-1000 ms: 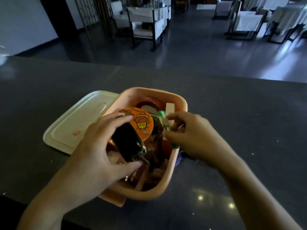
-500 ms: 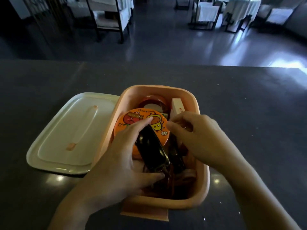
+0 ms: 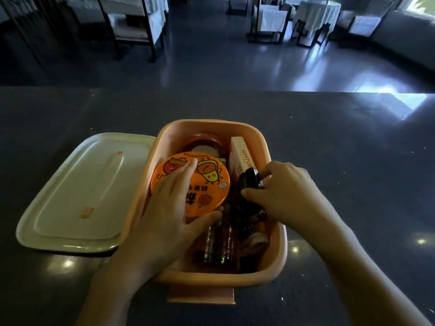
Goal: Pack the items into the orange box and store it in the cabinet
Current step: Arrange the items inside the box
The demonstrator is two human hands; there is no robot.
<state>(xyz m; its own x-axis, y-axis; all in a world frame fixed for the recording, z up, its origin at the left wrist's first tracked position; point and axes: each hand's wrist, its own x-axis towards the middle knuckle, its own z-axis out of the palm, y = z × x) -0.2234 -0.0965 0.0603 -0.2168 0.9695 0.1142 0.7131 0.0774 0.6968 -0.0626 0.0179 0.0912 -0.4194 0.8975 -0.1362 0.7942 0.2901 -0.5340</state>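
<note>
Right grip [image 3: 289,194] clamps curled fingers on a black item [image 3: 249,182] inside the orange box [image 3: 211,124] on the counter [image 3: 353,161]. Left grip [image 3: 164,215] lies flat, fingers straight, on a round orange tin [image 3: 211,187] in the box. A white carton [image 3: 240,154] and dark packets [image 3: 219,243] also sit inside. The white lid [image 3: 82,191] lies beside the box, touching it.

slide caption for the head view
Left hand rests on a round orange tin; right hand grips a black object inside the orange box, lid alongside.
</note>
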